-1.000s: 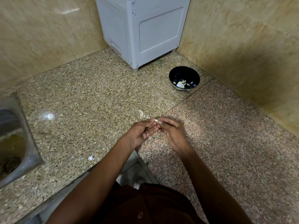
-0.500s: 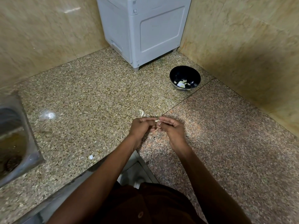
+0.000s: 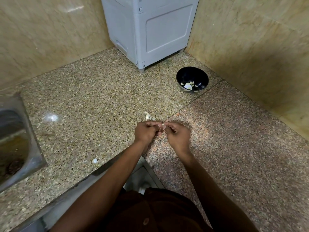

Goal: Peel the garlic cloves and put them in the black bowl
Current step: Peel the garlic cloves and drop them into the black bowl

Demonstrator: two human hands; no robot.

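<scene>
Granite counter point(image 3: 83, 101) edge near; both hands point(image 3: 163, 131) pinch garlic clove point(image 3: 163, 125), black bowl point(image 3: 192, 79) well apart.

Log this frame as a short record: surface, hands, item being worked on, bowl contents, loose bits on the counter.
surface: stone counter, sink at left
left hand: pinching a garlic clove
right hand: pinching the same clove
black bowl: far right, a few pale pieces inside
loose bits: garlic skins beyond the hands; white scrap near the counter edge
</scene>
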